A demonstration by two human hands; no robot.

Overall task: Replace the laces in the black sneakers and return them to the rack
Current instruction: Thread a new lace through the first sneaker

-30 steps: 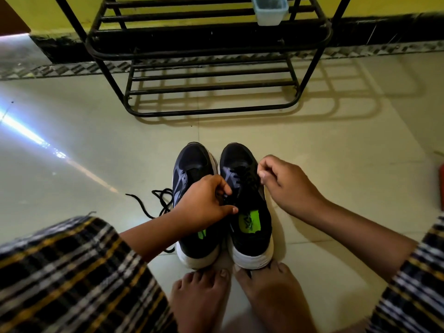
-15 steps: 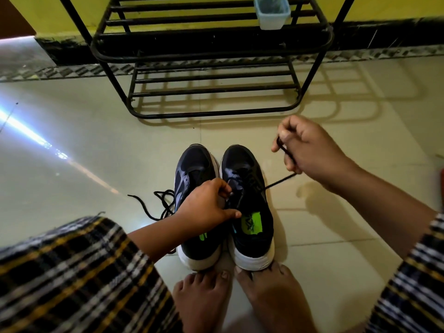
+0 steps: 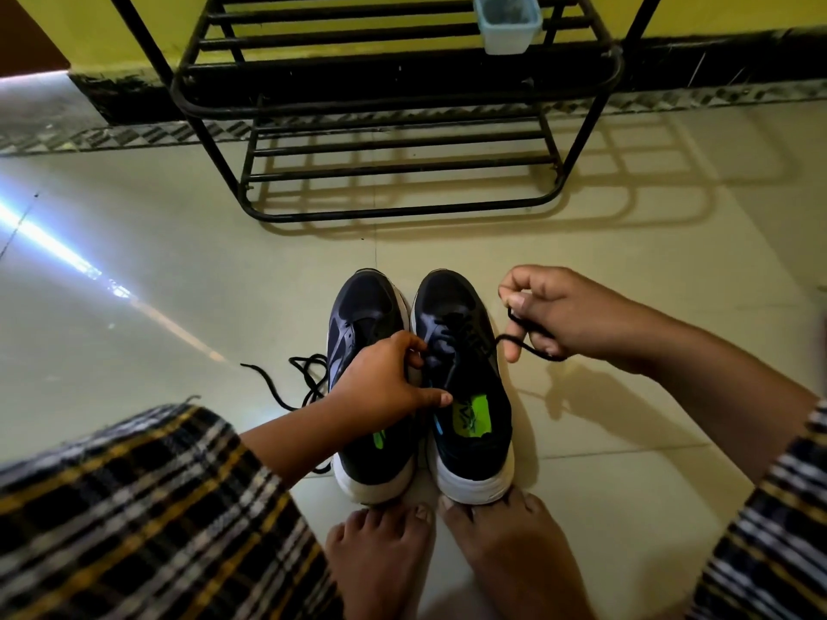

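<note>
Two black sneakers with white soles stand side by side on the floor, toes pointing at the rack. My left hand [image 3: 385,378] lies over the left sneaker [image 3: 362,306] and grips the inner edge of the right sneaker [image 3: 461,351] near its eyelets. To the right of that shoe, my right hand [image 3: 568,315] pinches a black lace [image 3: 505,340] that runs from its eyelets. A loose black lace [image 3: 295,378] lies on the floor left of the left sneaker. The black metal shoe rack [image 3: 394,127] stands beyond the shoes.
A pale blue plastic tub [image 3: 508,24] sits on an upper rack shelf. My bare feet [image 3: 447,557] touch the sneakers' heels, and checked cloth covers my knees at both lower corners. A yellow wall with a dark skirting runs behind the rack. A bright glare streaks the floor tiles at left.
My right hand pulled the lace out and away to the right of the shoe, then came back down closer to it. My left hand stayed on the shoes.
</note>
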